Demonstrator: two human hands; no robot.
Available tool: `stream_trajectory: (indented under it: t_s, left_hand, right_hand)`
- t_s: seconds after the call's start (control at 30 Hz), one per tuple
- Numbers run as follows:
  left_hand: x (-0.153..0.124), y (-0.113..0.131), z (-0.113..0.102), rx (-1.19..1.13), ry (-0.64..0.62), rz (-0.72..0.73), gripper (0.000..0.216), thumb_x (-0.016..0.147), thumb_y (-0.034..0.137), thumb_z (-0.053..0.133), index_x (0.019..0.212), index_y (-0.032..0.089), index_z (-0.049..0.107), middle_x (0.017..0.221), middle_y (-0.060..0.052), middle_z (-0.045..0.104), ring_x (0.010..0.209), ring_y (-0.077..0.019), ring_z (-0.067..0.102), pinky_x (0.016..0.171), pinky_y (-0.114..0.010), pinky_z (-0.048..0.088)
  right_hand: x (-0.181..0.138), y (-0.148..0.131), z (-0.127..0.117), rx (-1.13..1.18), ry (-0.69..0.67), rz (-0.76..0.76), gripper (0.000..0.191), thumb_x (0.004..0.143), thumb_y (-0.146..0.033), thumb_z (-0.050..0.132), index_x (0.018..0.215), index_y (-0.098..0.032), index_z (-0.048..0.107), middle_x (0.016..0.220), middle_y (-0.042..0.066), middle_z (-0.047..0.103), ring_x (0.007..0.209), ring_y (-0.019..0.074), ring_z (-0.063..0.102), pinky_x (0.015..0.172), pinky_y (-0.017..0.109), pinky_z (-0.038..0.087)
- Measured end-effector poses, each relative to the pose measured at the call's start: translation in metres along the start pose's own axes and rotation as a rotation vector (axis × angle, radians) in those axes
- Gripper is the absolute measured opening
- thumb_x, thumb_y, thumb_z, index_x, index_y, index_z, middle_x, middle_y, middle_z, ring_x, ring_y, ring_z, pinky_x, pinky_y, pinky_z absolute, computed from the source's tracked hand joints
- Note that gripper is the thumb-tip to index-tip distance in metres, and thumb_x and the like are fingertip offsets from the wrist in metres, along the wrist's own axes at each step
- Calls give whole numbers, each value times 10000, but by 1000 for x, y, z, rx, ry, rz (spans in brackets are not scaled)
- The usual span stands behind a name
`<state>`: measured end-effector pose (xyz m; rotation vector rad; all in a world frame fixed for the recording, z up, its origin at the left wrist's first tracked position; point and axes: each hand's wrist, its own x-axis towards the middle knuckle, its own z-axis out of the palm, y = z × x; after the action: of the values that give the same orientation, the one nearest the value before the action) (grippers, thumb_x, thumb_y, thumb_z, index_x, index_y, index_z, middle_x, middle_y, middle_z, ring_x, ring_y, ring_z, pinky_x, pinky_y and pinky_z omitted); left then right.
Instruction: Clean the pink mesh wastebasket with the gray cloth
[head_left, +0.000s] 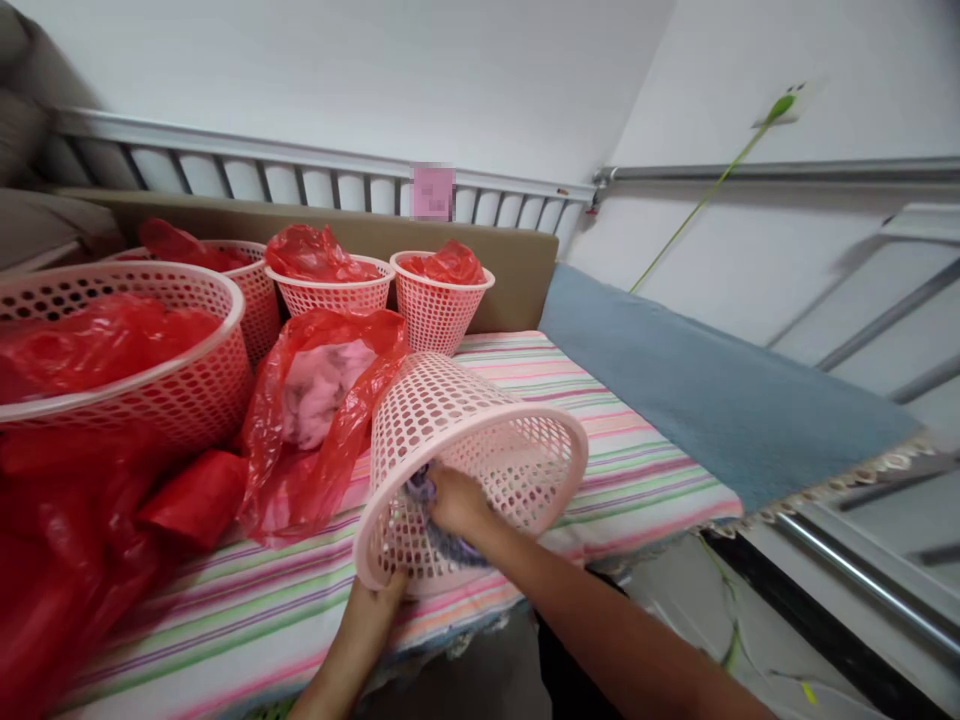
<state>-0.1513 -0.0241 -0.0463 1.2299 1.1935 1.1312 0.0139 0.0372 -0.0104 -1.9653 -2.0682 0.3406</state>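
Note:
A pink perforated plastic basket [442,400] lies tilted on a striped cloth, its mouth facing me. My right hand [459,502] is inside it, closed around a bunched grey-purple cloth [454,547] that touches the inner wall. At the lower left of the rim, my left hand [386,588] grips the basket; most of its fingers are hidden under the rim. Beside the basket on the left sits an open red plastic bag [352,440] with pale pink fluffy material [322,390] in it.
Several upright pink baskets hold red bags, including a large basket [191,385] at left and a small basket [442,300] at the back. More red plastic [67,570] lies front left. A striped cloth [652,465] covers the surface beside a blue cover [675,350]; a railing runs behind.

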Motion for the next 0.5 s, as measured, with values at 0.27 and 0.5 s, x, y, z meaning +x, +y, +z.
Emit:
stream_trajectory:
  t_s: [0.27, 0.5]
  left_hand:
    - [-3, -18, 1, -139, -27, -336, 709, 588, 558, 711, 1120, 127, 527, 742, -81, 727, 534, -254, 689, 525, -354, 558]
    - [-2, -13, -3, -110, -160, -343, 786, 648, 588, 652, 1216, 87, 441, 436, -13, 646, 429, -222, 655, 412, -248, 487]
  right_hand:
    - [-102, -2, 7, -157, -23, -74, 363, 679, -189, 526, 1037, -212, 582, 1040, 85, 609, 925, 233, 577, 786, 308, 414]
    - [-11, -4, 8, -181, 74, -44, 362, 716, -118, 477, 1053, -179, 595, 991, 121, 628, 887, 254, 596, 762, 339, 423]
